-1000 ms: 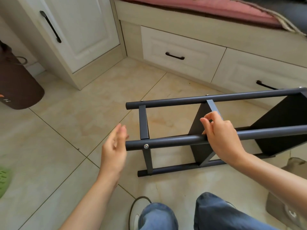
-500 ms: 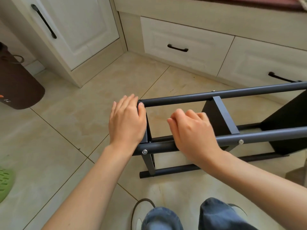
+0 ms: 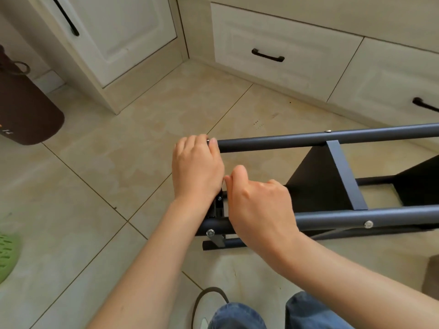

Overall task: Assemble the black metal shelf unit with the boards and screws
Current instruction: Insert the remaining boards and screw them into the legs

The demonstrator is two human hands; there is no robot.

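Note:
The black metal shelf unit (image 3: 332, 141) lies on its side on the tiled floor, its round tubes running off to the right. A black board (image 3: 316, 184) stands between the tubes, and a second one sits further right. Silver screws (image 3: 368, 224) show in the near tube. My left hand (image 3: 196, 167) lies over the end crossbar with its fingertips curled at the end of the far tube. My right hand (image 3: 259, 207) grips the near tube close to its left end, thumb raised beside my left hand. The crossbar is mostly hidden under my hands.
White drawers with black handles (image 3: 268, 55) run along the back, and a cabinet door (image 3: 118, 32) stands at the back left. A brown bag (image 3: 21, 110) sits at the left, a green mat (image 3: 7, 255) at the left edge. My knees (image 3: 240, 317) are at the bottom.
My left hand came in from the open air onto the frame's end. My right hand slid left along the near tube until it lay beside it. The view has closed in on the frame.

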